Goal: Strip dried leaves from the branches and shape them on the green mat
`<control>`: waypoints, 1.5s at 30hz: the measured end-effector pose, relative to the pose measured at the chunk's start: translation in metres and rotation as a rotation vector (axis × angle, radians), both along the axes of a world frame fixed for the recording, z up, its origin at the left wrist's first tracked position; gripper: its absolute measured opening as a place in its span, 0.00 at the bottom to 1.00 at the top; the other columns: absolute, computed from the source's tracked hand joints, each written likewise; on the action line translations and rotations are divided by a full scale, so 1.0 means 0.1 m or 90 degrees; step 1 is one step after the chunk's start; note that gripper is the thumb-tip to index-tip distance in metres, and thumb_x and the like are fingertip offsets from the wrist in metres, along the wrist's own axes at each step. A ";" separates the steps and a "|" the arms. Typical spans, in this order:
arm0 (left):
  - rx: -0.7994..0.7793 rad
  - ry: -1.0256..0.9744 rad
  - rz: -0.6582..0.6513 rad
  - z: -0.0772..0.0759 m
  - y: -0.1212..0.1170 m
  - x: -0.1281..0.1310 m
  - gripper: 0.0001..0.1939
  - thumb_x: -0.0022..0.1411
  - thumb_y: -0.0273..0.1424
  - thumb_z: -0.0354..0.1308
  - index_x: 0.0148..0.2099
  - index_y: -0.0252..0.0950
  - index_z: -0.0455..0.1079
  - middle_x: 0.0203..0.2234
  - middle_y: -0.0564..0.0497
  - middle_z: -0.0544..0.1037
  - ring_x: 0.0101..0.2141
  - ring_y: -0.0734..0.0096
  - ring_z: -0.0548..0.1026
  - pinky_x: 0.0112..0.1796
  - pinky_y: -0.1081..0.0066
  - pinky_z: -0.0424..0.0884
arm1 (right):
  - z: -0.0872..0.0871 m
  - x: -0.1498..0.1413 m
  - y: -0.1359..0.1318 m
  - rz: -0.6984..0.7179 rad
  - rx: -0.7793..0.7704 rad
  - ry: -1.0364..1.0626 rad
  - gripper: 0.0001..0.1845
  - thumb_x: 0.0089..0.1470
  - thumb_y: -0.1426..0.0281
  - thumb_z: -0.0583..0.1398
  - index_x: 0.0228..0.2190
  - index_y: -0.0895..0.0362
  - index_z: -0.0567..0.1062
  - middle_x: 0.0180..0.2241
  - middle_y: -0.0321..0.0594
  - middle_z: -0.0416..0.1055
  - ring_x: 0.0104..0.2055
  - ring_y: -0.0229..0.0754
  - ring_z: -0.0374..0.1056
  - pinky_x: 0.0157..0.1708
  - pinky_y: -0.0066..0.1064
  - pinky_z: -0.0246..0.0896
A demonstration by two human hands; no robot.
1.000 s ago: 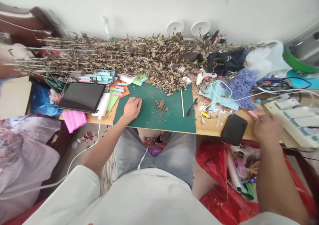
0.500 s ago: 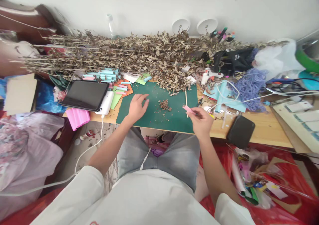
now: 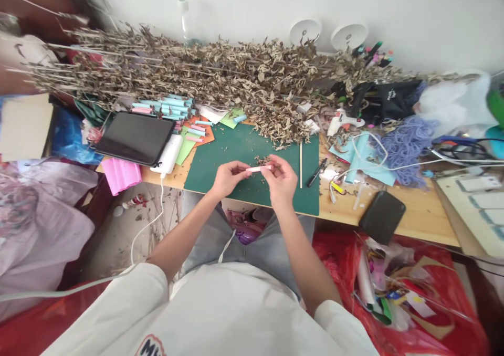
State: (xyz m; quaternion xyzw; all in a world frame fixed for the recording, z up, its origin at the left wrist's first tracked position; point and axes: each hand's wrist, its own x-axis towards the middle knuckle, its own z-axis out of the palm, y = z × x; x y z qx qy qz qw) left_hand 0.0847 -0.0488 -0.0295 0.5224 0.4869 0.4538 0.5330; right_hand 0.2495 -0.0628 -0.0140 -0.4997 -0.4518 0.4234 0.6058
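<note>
A small pale pink paper roll lies level between my two hands, over the green cutting mat. My left hand pinches its left end with thumb and fingers. At its right end, the thumb and fingers of my right hand grip it. Just behind the roll is a small heap of crumbled dried leaves, partly hidden by my fingers. A thin wooden stick rests on the mat to the right, near a black pen.
Dried leafy stems are heaped along the wall. Several blue and pink paper rolls lie at the left, behind a black tablet and a white power bank. A glue gun, purple yarn and a black case are on the right.
My right hand has moved left with the pink roll, from beside the stick to mid-mat. My left hand has moved right and now grips the roll too. The view has shifted slightly.
</note>
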 end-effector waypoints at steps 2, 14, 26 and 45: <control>0.009 -0.010 -0.010 -0.03 0.01 -0.03 0.17 0.50 0.40 0.71 0.38 0.33 0.77 0.31 0.48 0.82 0.32 0.68 0.79 0.39 0.66 0.77 | 0.03 -0.12 -0.01 -0.009 0.028 -0.021 0.27 0.52 0.64 0.65 0.53 0.52 0.68 0.37 0.38 0.74 0.38 0.39 0.73 0.41 0.34 0.74; 0.187 0.136 -0.095 0.05 0.15 -0.11 0.12 0.61 0.37 0.63 0.43 0.36 0.78 0.37 0.47 0.83 0.38 0.64 0.81 0.43 0.65 0.77 | 0.06 -0.25 -0.11 0.003 0.134 -0.277 0.24 0.61 0.64 0.58 0.57 0.50 0.61 0.43 0.41 0.76 0.41 0.42 0.74 0.45 0.39 0.73; 0.225 0.173 0.031 0.01 0.15 -0.13 0.14 0.62 0.40 0.62 0.43 0.35 0.77 0.38 0.45 0.82 0.39 0.64 0.80 0.43 0.64 0.78 | 0.08 0.22 -0.03 -0.142 0.087 -0.507 0.18 0.60 0.62 0.56 0.49 0.56 0.69 0.44 0.48 0.71 0.42 0.46 0.69 0.46 0.43 0.67; 0.303 0.261 0.110 -0.06 0.31 -0.20 0.09 0.63 0.30 0.59 0.45 0.36 0.76 0.44 0.44 0.79 0.45 0.65 0.77 0.45 0.64 0.77 | 0.02 0.59 -0.17 -0.086 -0.054 -0.774 0.15 0.59 0.63 0.56 0.44 0.58 0.71 0.40 0.50 0.69 0.44 0.52 0.66 0.44 0.43 0.65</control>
